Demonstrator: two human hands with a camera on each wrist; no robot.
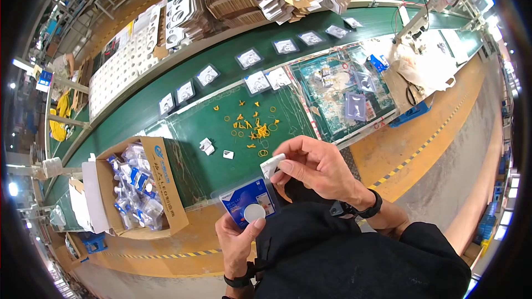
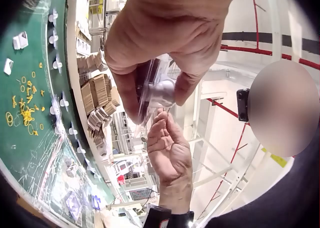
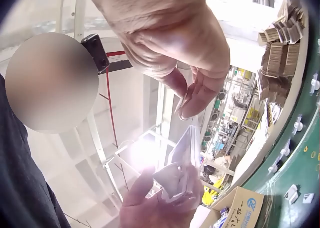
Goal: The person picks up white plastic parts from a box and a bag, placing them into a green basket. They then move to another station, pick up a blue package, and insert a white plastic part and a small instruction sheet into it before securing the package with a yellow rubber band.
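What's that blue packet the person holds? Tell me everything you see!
The packet is a clear plastic shell over a blue printed card, with a white round disc in the middle. The left hand grips its lower end, thumb by the disc. The right hand reaches a white folded piece at its top corner; whether the fingers pinch it is unclear.

Print on blue card in blister pack (image 1: 248,202): too small to read. Part of white folded piece (image 1: 272,165) hidden under fingers of right hand (image 1: 316,166). Yellow bits (image 1: 252,127): too small to identify. Cardboard box (image 1: 166,185) contents: jumbled, labels unreadable. In right wrist view, left hand (image 3: 145,208) cut off by bottom edge.
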